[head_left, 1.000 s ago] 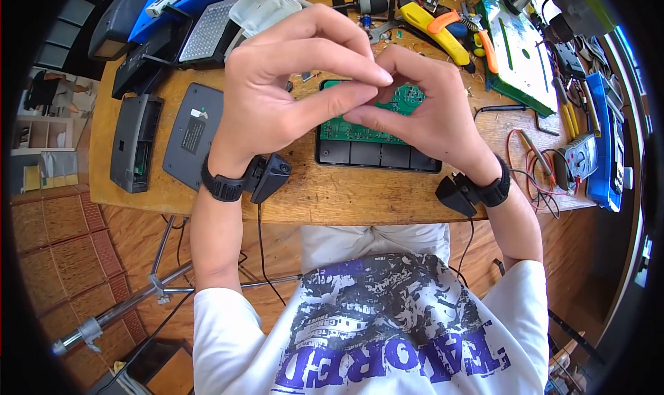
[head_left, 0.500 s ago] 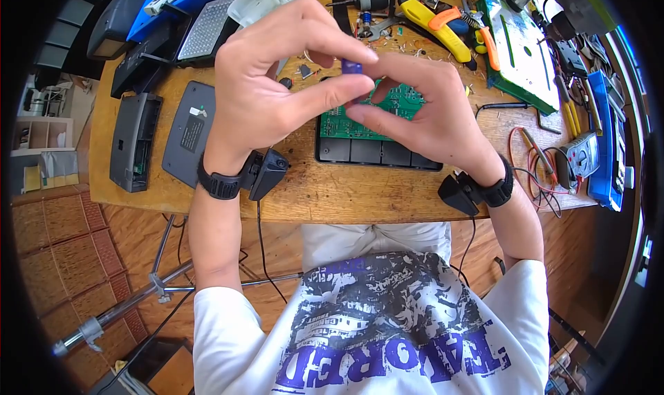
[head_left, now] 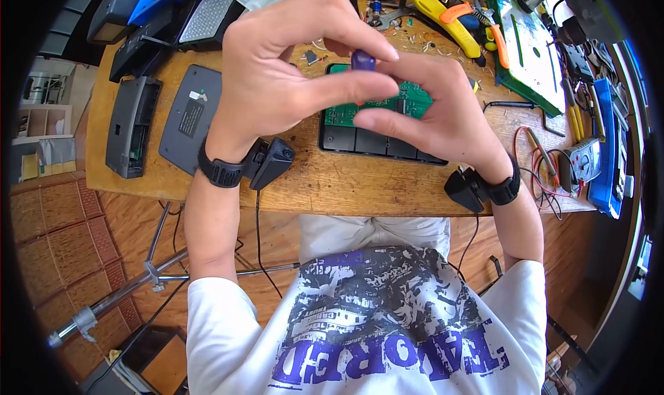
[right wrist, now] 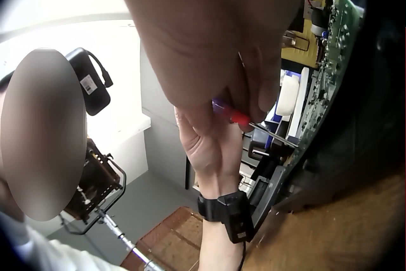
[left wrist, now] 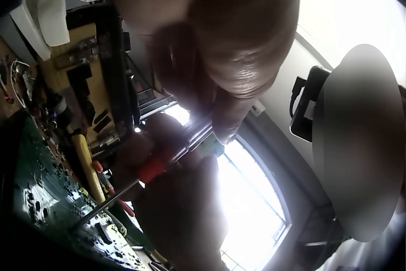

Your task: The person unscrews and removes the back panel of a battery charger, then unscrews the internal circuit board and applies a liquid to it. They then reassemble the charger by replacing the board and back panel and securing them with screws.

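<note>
Two curled hands [head_left: 277,87] [head_left: 443,108] hold a glossy, purple-handled, thin metal screwdriver [head_left: 364,61].

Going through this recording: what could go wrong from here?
The purple-handled, red-collared metal screwdriver reaches down to the populated green circuit board; a slip might scratch its tracks or parts.

In the head view, the bare left hand and right hand hide the tip, so misalignment could go unnoticed from above.

Small loose scraps lie near the flat black plastic case; some might stray inside.
</note>
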A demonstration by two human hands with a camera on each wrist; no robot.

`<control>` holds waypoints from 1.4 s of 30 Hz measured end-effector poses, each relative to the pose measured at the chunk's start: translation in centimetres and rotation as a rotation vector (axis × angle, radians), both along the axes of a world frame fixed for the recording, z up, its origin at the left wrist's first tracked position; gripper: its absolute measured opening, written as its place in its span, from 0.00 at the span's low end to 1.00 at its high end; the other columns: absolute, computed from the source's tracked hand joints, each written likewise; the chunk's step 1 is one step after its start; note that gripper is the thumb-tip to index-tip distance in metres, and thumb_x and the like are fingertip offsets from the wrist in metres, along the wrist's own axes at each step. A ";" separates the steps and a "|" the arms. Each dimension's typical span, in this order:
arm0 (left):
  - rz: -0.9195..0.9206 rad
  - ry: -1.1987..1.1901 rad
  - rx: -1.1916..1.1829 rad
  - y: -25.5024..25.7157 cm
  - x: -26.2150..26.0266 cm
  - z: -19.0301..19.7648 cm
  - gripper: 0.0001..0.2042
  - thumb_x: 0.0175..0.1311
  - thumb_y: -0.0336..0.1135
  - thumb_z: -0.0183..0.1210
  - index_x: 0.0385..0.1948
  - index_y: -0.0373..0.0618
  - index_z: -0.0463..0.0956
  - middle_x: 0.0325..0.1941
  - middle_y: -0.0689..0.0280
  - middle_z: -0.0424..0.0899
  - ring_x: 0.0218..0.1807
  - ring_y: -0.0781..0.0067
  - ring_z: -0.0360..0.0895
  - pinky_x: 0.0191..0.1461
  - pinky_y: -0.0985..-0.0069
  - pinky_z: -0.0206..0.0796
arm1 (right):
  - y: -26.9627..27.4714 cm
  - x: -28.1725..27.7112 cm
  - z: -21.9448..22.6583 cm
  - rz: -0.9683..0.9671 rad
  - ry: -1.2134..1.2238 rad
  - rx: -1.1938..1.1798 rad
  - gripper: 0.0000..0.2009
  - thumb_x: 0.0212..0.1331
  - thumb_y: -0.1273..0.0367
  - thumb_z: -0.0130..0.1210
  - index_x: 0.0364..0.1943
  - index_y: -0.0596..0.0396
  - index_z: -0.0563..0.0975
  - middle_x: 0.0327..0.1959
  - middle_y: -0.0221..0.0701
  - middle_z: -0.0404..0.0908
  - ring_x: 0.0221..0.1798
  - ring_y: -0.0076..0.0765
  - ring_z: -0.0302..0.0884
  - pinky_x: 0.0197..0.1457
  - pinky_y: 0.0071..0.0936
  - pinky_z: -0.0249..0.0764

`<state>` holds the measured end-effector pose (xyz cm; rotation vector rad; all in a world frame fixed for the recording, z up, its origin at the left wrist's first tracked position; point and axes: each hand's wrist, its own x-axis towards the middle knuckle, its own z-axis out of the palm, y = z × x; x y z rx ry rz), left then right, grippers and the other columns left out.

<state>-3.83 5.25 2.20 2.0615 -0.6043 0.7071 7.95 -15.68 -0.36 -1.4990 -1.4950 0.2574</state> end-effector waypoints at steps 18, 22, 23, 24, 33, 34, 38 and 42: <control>-0.086 -0.017 -0.330 -0.5 1.0 -1.6 0.15 0.66 0.36 0.79 0.44 0.39 0.83 0.47 0.66 0.85 0.46 0.76 0.81 0.51 0.77 0.75 | 0.3 -0.2 -0.2 -0.108 0.019 -0.092 0.10 0.66 0.71 0.71 0.47 0.57 0.86 0.39 0.33 0.90 0.42 0.31 0.88 0.51 0.30 0.82; -0.095 0.014 -0.437 -1.3 -0.1 -0.7 0.14 0.71 0.35 0.73 0.51 0.37 0.85 0.50 0.63 0.87 0.49 0.73 0.81 0.55 0.73 0.75 | 0.0 -0.1 -0.6 -0.098 0.111 -0.126 0.11 0.64 0.73 0.71 0.50 0.57 0.87 0.40 0.35 0.91 0.43 0.30 0.89 0.52 0.29 0.82; -0.137 0.061 -0.407 -1.1 -0.3 -0.8 0.13 0.70 0.33 0.72 0.51 0.38 0.86 0.50 0.62 0.88 0.49 0.72 0.82 0.55 0.73 0.75 | -0.1 -0.1 -0.6 -0.098 0.111 -0.134 0.12 0.64 0.73 0.70 0.51 0.57 0.87 0.41 0.35 0.91 0.44 0.29 0.89 0.54 0.30 0.82; -0.178 0.108 -0.374 -0.9 -0.3 -0.8 0.12 0.70 0.31 0.71 0.52 0.38 0.87 0.49 0.61 0.89 0.49 0.71 0.82 0.55 0.73 0.74 | 0.1 -0.3 -0.5 -0.091 0.105 -0.136 0.12 0.64 0.73 0.70 0.51 0.57 0.87 0.41 0.35 0.91 0.44 0.29 0.89 0.54 0.30 0.82; -0.148 -0.045 -0.217 0.2 0.7 -1.6 0.15 0.69 0.35 0.73 0.54 0.42 0.88 0.49 0.60 0.90 0.47 0.69 0.84 0.54 0.73 0.76 | -0.3 -0.3 0.2 -0.114 -0.012 -0.199 0.17 0.62 0.75 0.71 0.55 0.62 0.84 0.44 0.33 0.92 0.48 0.24 0.87 0.58 0.27 0.81; -0.103 -0.043 -0.258 -0.2 0.6 -1.8 0.17 0.69 0.36 0.74 0.57 0.42 0.88 0.49 0.60 0.91 0.48 0.69 0.85 0.54 0.74 0.76 | -0.2 -0.3 -0.3 -0.098 0.080 -0.148 0.17 0.62 0.76 0.71 0.56 0.63 0.84 0.44 0.33 0.92 0.49 0.24 0.86 0.58 0.26 0.80; -0.183 0.077 -0.358 -0.4 -0.2 -1.0 0.22 0.68 0.40 0.76 0.60 0.41 0.86 0.51 0.59 0.91 0.50 0.70 0.86 0.55 0.76 0.78 | 0.3 -1.0 -0.2 -0.086 0.282 -0.037 0.15 0.64 0.76 0.70 0.53 0.64 0.83 0.41 0.31 0.90 0.48 0.22 0.85 0.58 0.25 0.79; -0.135 -0.015 -0.375 -0.5 0.9 -1.9 0.22 0.68 0.39 0.76 0.60 0.40 0.86 0.50 0.60 0.90 0.48 0.71 0.86 0.53 0.76 0.78 | 0.4 -0.9 -0.1 -0.099 0.201 -0.031 0.13 0.64 0.76 0.70 0.52 0.63 0.84 0.40 0.30 0.90 0.47 0.21 0.84 0.56 0.25 0.80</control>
